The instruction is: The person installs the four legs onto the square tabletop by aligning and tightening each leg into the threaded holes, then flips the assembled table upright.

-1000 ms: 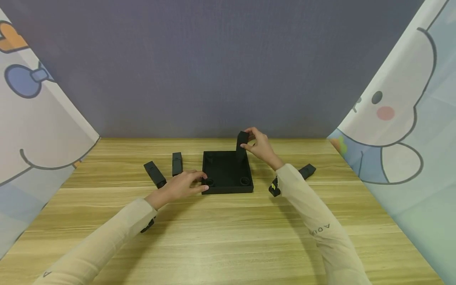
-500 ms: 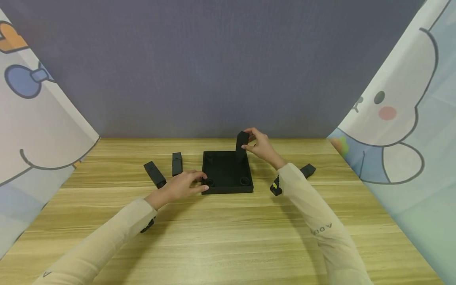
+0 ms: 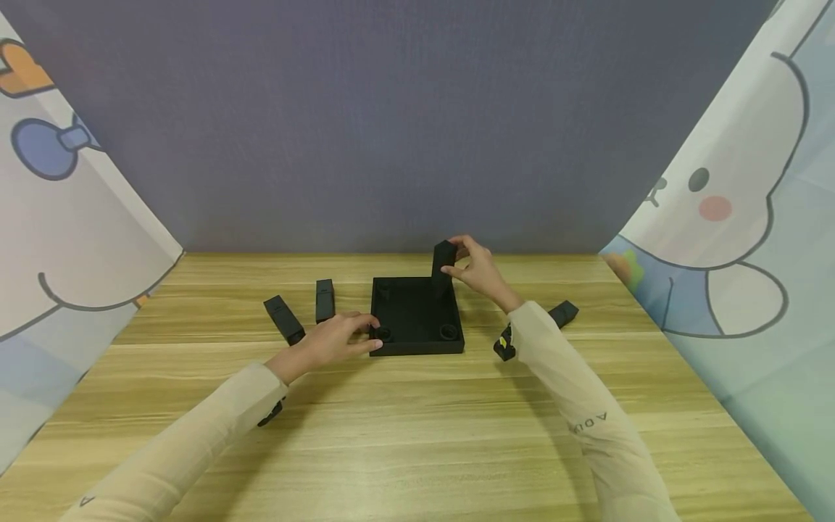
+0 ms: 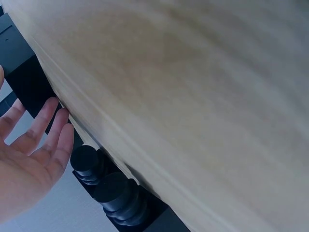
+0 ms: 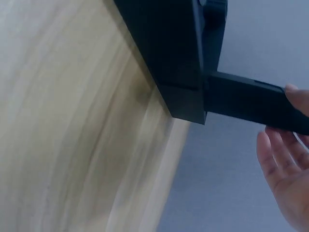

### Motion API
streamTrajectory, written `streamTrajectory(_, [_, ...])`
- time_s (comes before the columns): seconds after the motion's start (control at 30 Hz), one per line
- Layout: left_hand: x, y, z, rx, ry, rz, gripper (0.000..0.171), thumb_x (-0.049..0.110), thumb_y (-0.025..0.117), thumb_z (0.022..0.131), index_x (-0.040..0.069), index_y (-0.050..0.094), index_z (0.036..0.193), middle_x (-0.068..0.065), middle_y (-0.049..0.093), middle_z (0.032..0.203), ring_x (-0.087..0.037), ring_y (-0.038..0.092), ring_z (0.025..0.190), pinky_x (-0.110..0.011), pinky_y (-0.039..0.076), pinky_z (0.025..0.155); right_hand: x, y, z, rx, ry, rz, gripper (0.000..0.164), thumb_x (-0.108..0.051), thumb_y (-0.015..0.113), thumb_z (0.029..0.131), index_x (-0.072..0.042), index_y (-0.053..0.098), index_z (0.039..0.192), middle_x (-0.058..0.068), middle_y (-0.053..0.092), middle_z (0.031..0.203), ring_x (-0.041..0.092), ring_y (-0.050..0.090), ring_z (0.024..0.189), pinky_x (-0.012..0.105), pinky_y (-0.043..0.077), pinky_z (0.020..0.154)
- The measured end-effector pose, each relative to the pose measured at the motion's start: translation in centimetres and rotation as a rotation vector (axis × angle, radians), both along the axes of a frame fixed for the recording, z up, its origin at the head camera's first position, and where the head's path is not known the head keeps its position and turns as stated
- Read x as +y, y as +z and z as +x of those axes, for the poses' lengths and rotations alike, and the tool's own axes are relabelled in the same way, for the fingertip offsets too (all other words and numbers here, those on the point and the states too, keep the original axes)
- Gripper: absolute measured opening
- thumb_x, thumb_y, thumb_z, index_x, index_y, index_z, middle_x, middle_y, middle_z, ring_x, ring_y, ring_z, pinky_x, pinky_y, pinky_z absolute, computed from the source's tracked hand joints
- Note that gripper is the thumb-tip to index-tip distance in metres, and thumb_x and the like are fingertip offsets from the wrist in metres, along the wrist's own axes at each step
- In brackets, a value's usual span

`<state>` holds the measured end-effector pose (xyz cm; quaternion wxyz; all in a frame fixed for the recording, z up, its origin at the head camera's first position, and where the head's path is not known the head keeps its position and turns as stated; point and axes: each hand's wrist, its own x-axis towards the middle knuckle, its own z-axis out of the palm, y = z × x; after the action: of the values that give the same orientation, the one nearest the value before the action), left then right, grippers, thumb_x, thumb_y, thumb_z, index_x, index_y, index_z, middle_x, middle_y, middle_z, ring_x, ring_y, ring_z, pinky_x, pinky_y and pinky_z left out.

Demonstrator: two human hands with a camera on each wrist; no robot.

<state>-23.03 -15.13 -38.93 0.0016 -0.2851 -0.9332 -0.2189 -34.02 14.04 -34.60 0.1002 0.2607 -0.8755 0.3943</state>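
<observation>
A black square tray-like base (image 3: 413, 349) with raised walls and round sockets at its corners lies on the wooden table. At its far right corner a black square-sided leg (image 3: 442, 264) stands upright. My right hand (image 3: 479, 272) pinches this leg near its top between thumb and fingers; in the right wrist view the leg (image 5: 246, 99) meets the base's corner. My left hand (image 3: 329, 339) holds the base's near left corner, thumb at the front wall and fingers along the left side. In the left wrist view the left hand's fingers (image 4: 60, 140) lie against the base.
Two loose black legs, one (image 3: 284, 319) angled and one (image 3: 324, 299) straighter, lie left of the base. Their threaded round ends (image 4: 118, 193) show in the left wrist view. Another black piece (image 3: 564, 313) lies partly behind the right sleeve. A grey panel (image 3: 391, 130) borders the table's back.
Almost nothing differs. The right hand and sleeve shift very slightly while the hand keeps its pinch on the leg; the left hand and base stay in place.
</observation>
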Motion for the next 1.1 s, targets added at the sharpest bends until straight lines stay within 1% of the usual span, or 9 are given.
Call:
streamTrajectory(0.07, [0.0, 0.1, 0.0, -0.018, 0.007, -0.003, 0.035, 0.037, 0.059, 0.089, 0.016, 0.058, 0.116, -0.005, 0.061, 0.107, -0.013, 0.059, 0.086, -0.03, 0.049, 0.069, 0.2, 0.1, -0.2, -0.033, 0.027, -0.007, 0.054, -0.014, 0.07, 0.081, -0.003, 0.045, 0.127, 0.017, 0.052, 0.119, 0.03, 0.056, 0.101, 0.04, 0.052, 0.071])
streamTrajectory(0.27, [0.0, 0.2, 0.0, -0.024, 0.012, -0.023, 0.036, 0.041, 0.057, 0.089, 0.018, 0.058, 0.117, -0.003, 0.061, 0.109, -0.011, 0.059, 0.087, -0.029, 0.049, 0.07, 0.8, 0.7, -0.6, -0.112, 0.1, -0.026, 0.056, -0.014, 0.069, 0.082, -0.006, 0.043, 0.131, 0.014, 0.047, 0.13, 0.03, 0.053, 0.108, 0.042, 0.05, 0.079])
streamTrajectory(0.4, [0.0, 0.1, -0.1, -0.022, 0.012, -0.022, 0.036, 0.042, 0.057, 0.089, 0.018, 0.058, 0.117, -0.004, 0.061, 0.11, -0.013, 0.059, 0.089, -0.03, 0.05, 0.071, 0.9, 0.9, -0.8, -0.125, 0.135, -0.02, 0.057, -0.012, 0.068, 0.083, -0.005, 0.042, 0.132, 0.015, 0.045, 0.132, 0.032, 0.051, 0.11, 0.044, 0.049, 0.081])
streamTrajectory(0.5, [0.0, 0.0, -0.1, -0.02, 0.015, -0.026, 0.037, 0.042, 0.056, 0.089, 0.018, 0.058, 0.117, -0.004, 0.061, 0.111, -0.014, 0.06, 0.091, -0.031, 0.05, 0.072, 0.9, 1.0, -0.8, -0.13, 0.145, -0.022, 0.056, -0.012, 0.067, 0.083, -0.004, 0.042, 0.132, 0.015, 0.046, 0.131, 0.032, 0.051, 0.11, 0.044, 0.049, 0.08])
streamTrajectory(0.6, [0.0, 0.0, -0.2, -0.016, 0.018, -0.032, 0.037, 0.043, 0.056, 0.089, 0.018, 0.058, 0.116, -0.004, 0.061, 0.11, -0.014, 0.06, 0.092, -0.031, 0.05, 0.072, 0.7, 0.9, -0.8, -0.135, 0.134, -0.04, 0.055, -0.012, 0.068, 0.082, -0.004, 0.044, 0.131, 0.014, 0.048, 0.129, 0.03, 0.052, 0.108, 0.043, 0.049, 0.08])
streamTrajectory(0.7, [0.0, 0.0, -0.1, -0.016, 0.019, -0.032, 0.037, 0.043, 0.056, 0.088, 0.018, 0.058, 0.116, -0.004, 0.061, 0.109, -0.014, 0.06, 0.091, -0.03, 0.05, 0.071, 0.5, 0.6, -0.8, -0.122, 0.095, -0.057, 0.053, -0.014, 0.07, 0.081, -0.005, 0.046, 0.128, 0.013, 0.051, 0.124, 0.028, 0.054, 0.105, 0.041, 0.05, 0.077])
streamTrajectory(0.83, [0.0, 0.0, 0.0, -0.019, 0.02, -0.033, 0.038, 0.044, 0.056, 0.088, 0.018, 0.058, 0.116, -0.003, 0.061, 0.107, -0.013, 0.059, 0.089, -0.029, 0.049, 0.069, 0.1, 0.0, -0.8, -0.07, 0.029, -0.08, 0.052, -0.016, 0.072, 0.079, -0.006, 0.048, 0.124, 0.013, 0.055, 0.119, 0.027, 0.056, 0.101, 0.039, 0.051, 0.072])
streamTrajectory(0.97, [0.0, 0.1, 0.0, -0.016, 0.015, -0.032, 0.038, 0.044, 0.057, 0.088, 0.018, 0.058, 0.116, -0.003, 0.061, 0.105, -0.013, 0.059, 0.087, -0.028, 0.049, 0.068, -0.4, -0.6, -0.6, 0.006, -0.008, -0.095, 0.053, -0.015, 0.073, 0.078, -0.003, 0.047, 0.122, 0.015, 0.056, 0.116, 0.029, 0.058, 0.098, 0.043, 0.05, 0.076])
streamTrajectory(1.1, [0.1, 0.1, 0.0, -0.009, 0.009, -0.026, 0.038, 0.043, 0.057, 0.088, 0.018, 0.059, 0.115, -0.003, 0.061, 0.104, -0.013, 0.059, 0.087, -0.028, 0.048, 0.067, -0.5, -0.7, -0.6, 0.029, -0.01, -0.107, 0.054, -0.013, 0.073, 0.078, 0.0, 0.046, 0.123, 0.017, 0.055, 0.115, 0.031, 0.057, 0.097, 0.046, 0.048, 0.081])
